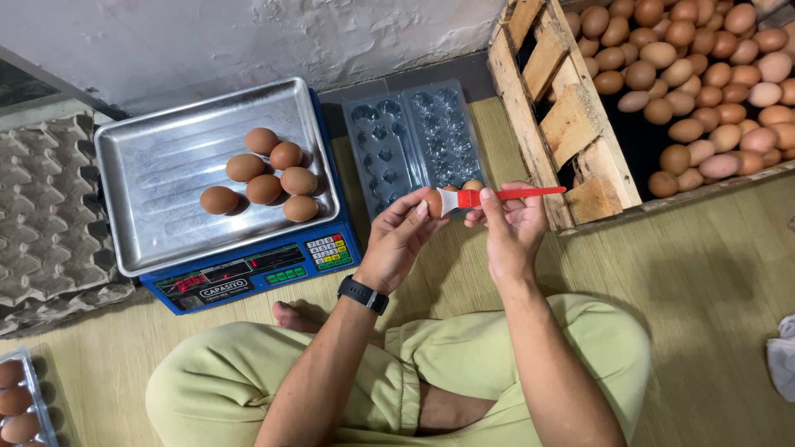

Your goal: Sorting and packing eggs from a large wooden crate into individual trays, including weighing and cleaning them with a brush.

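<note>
My left hand holds a brown egg by its fingertips over the floor. My right hand grips a small brush with a red handle; its white bristles touch the egg. Another brown egg shows just behind the brush, whether held or resting I cannot tell. An open clear plastic egg carton lies directly behind both hands. To the left, several brown eggs sit on the steel pan of a blue digital scale.
A wooden crate full of brown eggs stands at the right. Grey pulp egg trays are stacked at the left. A clear carton with eggs lies bottom left. My crossed legs in light green trousers fill the foreground.
</note>
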